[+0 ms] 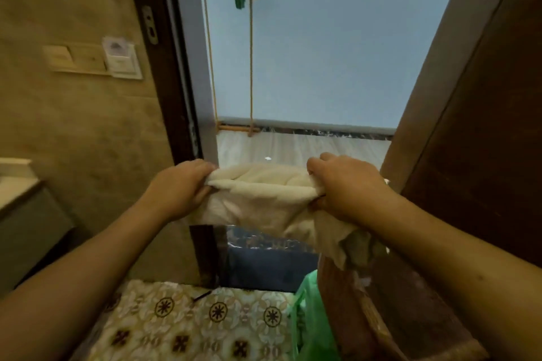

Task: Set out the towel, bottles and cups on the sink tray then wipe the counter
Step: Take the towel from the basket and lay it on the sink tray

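Note:
A cream towel hangs stretched between my two hands in front of an open doorway. My left hand grips its left end and my right hand grips its right end, with loose cloth drooping below the right wrist. At the far left edge a pale counter corner shows. No bottles, cups or sink tray are in view.
A dark wooden door stands open on the right, its frame on the left. A green plastic bag sits at the door's foot. Patterned floor tiles lie below. Wall switches are at left.

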{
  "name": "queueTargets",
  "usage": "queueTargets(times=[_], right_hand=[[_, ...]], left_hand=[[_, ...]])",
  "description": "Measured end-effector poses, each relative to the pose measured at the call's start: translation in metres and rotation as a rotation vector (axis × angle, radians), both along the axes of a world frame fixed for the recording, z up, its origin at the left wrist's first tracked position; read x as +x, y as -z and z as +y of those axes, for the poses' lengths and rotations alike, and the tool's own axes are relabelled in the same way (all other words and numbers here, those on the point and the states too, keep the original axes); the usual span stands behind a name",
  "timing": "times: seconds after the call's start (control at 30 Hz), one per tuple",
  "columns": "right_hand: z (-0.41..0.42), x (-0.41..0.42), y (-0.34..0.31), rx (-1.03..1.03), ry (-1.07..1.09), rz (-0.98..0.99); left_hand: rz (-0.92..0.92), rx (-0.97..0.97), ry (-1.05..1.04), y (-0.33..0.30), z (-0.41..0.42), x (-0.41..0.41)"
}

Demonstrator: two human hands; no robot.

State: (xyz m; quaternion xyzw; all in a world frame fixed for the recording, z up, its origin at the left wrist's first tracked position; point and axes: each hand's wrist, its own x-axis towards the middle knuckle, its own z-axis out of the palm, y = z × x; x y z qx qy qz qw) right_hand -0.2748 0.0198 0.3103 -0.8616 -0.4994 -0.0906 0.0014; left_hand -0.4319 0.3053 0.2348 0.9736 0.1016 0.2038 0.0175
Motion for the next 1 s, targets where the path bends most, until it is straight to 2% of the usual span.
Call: queueTargets(times=[0.23, 0.57, 0.77, 1.0], right_hand=[[0.197, -0.105, 0.027, -0.003, -0.286, 0.065], [0.43, -0.29, 0.064, -0.079, -0.629, 0.156], [0.524, -0.364, 0.072, -0.129, -0.747, 0.183], [0.63, -0.39, 0.093, -0.174, -0.81, 0.208]], left_hand=[[0.076, -0.119, -0.376, 0.02, 0.135, -0.187], [0.102, -0.182, -0.72, 0.041, 0.283, -0.443], [0.151, -0.168, -0.956, 0.051, 0.348, -0.52], [0.182, -0.18, -1.049, 0.057, 0.429, -0.545]])
